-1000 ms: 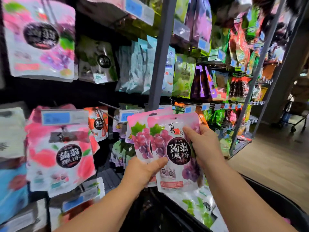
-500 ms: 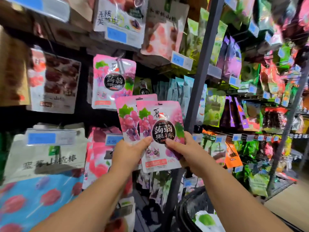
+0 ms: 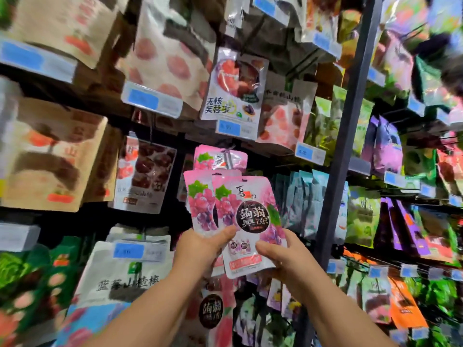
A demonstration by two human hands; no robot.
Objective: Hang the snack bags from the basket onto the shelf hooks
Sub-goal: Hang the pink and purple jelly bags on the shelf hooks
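Two pink grape jelly bags overlap in front of the shelf. My left hand [image 3: 200,249] grips the rear bag [image 3: 199,201] by its lower edge. The front bag [image 3: 248,221], with a black round label, is pinched at its bottom right by my right hand [image 3: 283,259]; my left thumb also rests on it. A matching pink grape bag [image 3: 220,159] hangs on a hook [image 3: 226,152] just above and behind the two held bags. The basket is out of sight.
Hanging snack bags fill the dark shelf wall all round, with blue price tags [image 3: 144,100] on the hook ends. A dark upright post [image 3: 343,136] rises just right of my hands. A peach jelly bag [image 3: 213,311] hangs below them.
Both hands have raised the two pink bags from near the basket up to the hook with the matching bag. My view has tilted upward and the basket has dropped out of it.
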